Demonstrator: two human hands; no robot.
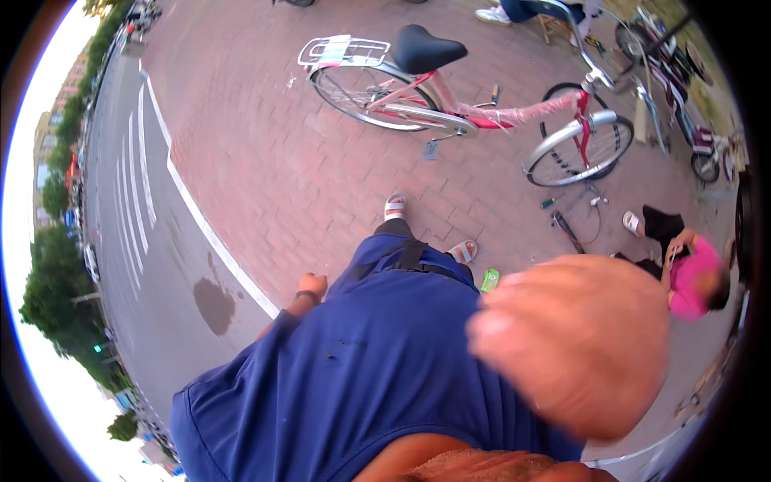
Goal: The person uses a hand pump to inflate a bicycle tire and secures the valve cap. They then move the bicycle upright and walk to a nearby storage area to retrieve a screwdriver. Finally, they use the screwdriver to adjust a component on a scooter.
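Red bike [491,123] at 1 o'clock on brick paving [241,136]. Left hand [313,285] at 8: fingers curled, tightness and hold cannot tell. Right hand [574,345] at 4: blurred, fingers bent, hold hidden; green item [490,279] showing just beside.

From my end, I could read no words or numbers. The small dark marks on the shirt [349,344] were too faint to make out. The sheet [335,50] on the rack [371,52] and the green item [490,279] were too small for me to tell any lettering. White stripes [133,193] marked the road [173,249].
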